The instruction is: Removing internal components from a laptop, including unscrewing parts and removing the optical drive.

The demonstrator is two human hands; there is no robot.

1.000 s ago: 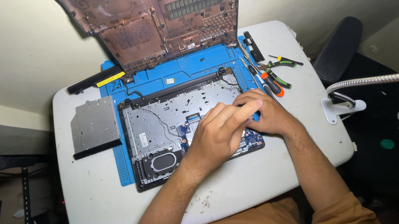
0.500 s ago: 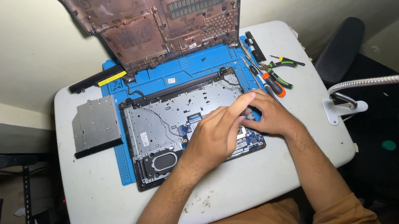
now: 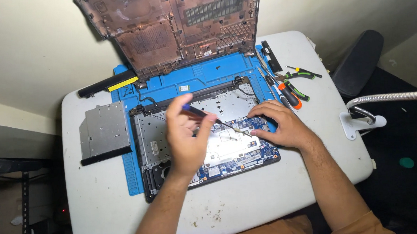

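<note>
1. The left hand (image 3: 186, 135) pinches a thin screwdriver (image 3: 213, 120) by its dark handle, fingers curled around it.
2. The screwdriver tip points down at the open laptop (image 3: 171, 133), near the middle of the blue mat (image 3: 206, 76).
3. The right hand (image 3: 281, 124) rests on the laptop's right side, fingers pressed down flat.
4. A grey disc drive (image 3: 104, 132) lies on the left.

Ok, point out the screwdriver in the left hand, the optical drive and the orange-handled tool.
screwdriver (image 3: 196, 111): head view, on its dark handle by the left hand's fingers.
optical drive (image 3: 104, 132): head view, middle of its grey metal top.
orange-handled tool (image 3: 291, 97): head view, on the orange grip.
</note>
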